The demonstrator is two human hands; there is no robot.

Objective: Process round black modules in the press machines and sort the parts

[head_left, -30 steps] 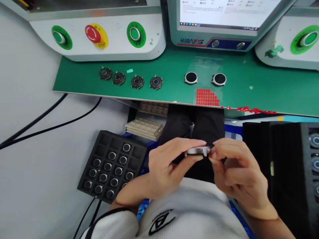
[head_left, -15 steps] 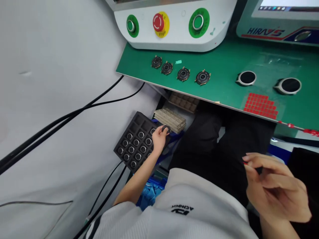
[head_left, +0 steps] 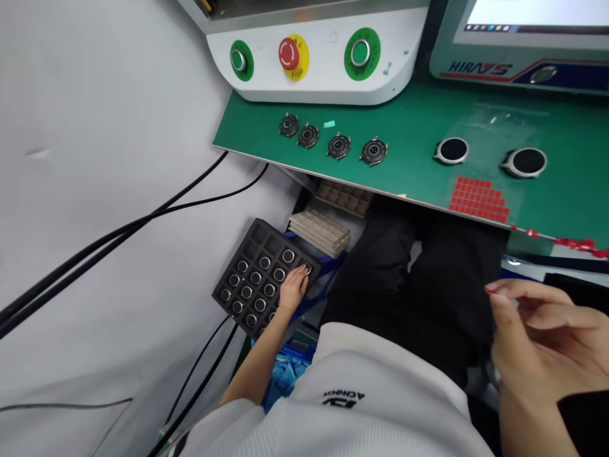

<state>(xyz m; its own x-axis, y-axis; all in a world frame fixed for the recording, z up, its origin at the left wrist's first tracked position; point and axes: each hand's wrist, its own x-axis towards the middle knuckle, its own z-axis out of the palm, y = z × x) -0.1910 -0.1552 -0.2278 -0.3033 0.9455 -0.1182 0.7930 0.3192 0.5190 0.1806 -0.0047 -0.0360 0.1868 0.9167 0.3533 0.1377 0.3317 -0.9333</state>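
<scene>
The left hand [head_left: 294, 289] reaches into a black tray [head_left: 254, 246], its fingertips touching a round watch case [head_left: 308, 269] in a compartment at the tray's right corner; whether they grip it cannot be told. That hand and forearm hide part of the tray, where similar cases fill many compartments. Stacked beige trays [head_left: 318, 232] crowd just beside it, below the green tabletop [head_left: 404, 127]. The right hand [head_left: 552, 349] pinches a small red piece [head_left: 490, 291] between thumb and forefinger, near the tabletop's edge. Up there lie four dark watch backs [head_left: 339, 146], two silver-rimmed watches [head_left: 451, 151] and a red sticker sheet [head_left: 476, 202], beneath a button panel [head_left: 323, 89].
</scene>
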